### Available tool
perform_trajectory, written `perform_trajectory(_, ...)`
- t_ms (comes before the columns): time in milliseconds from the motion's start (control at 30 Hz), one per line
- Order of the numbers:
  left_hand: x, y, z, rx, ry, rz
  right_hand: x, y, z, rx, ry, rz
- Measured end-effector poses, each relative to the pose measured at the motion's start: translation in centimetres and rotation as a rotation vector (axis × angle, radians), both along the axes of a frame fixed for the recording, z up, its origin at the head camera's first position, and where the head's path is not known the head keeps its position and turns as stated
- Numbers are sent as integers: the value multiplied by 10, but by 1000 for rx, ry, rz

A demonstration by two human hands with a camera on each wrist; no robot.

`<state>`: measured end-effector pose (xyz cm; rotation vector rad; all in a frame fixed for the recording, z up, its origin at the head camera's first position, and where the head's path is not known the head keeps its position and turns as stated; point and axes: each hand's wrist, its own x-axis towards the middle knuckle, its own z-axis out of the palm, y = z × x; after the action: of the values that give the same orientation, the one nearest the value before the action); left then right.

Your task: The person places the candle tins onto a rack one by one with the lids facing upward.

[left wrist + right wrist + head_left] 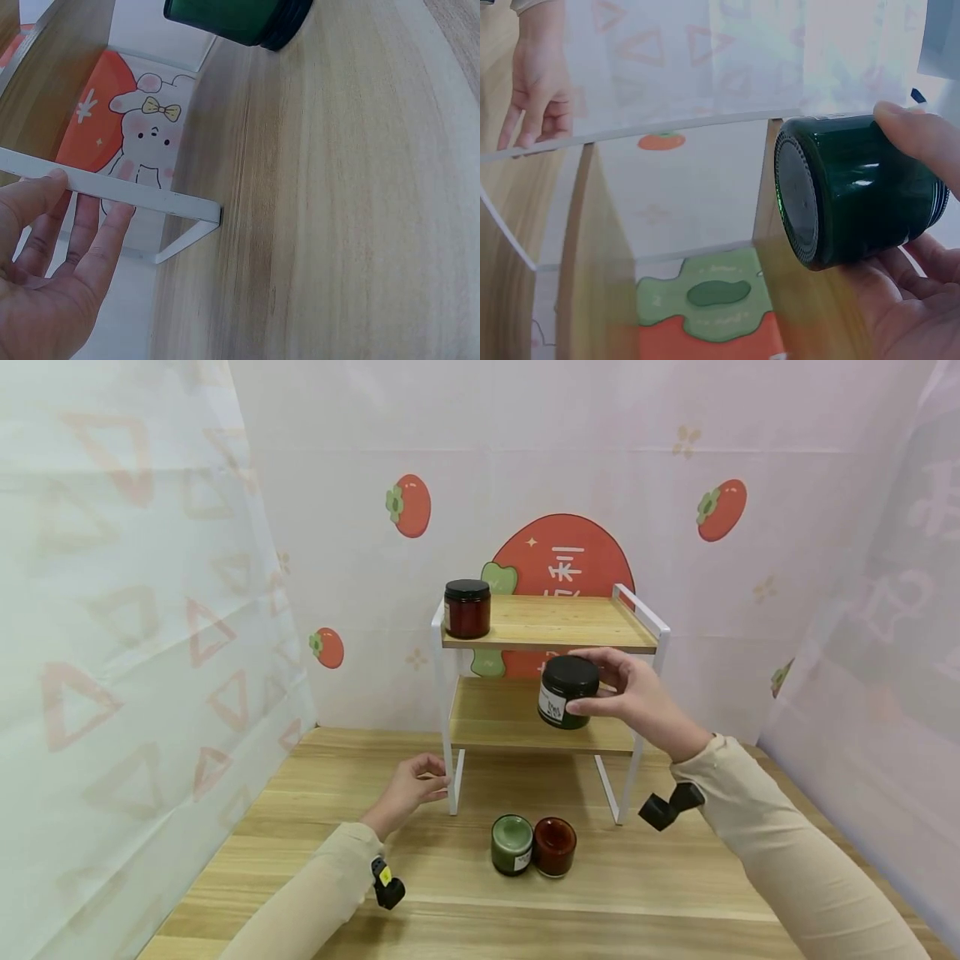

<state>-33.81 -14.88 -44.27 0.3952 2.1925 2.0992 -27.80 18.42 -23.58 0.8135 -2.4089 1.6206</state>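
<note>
Printed sheets [360, 418] hung behind a wood table [315, 793]. Right of centre, the right hand [626, 693], thumb and fingers curved wide, gripped a black-lidded jar [555, 703] before the shelf [555, 618]. Lower left of centre, the left hand [411, 787] lightly pinched the shelf's leg [142, 193]. A loosened right grip could have dropped it onto the green jar [513, 839] and red jar [555, 847] below.

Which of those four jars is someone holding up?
The green jar in the right hand. The other green jar stands on the table beside a red jar; another red jar sits on the top shelf.
</note>
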Motion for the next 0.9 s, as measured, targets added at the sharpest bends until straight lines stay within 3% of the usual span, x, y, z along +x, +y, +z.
perform_trajectory(200, 1, -1, 0, -15, -2, -5, -5, -10, 25, 37, 37, -52)
perform_trajectory(500, 2, 1, 2, -2, -7, 14, -19, -16, 60, 12, 69, -86)
perform_trajectory(900, 1, 0, 1, 12, 7, -3, -34, -31, 89, -56, 29, -91)
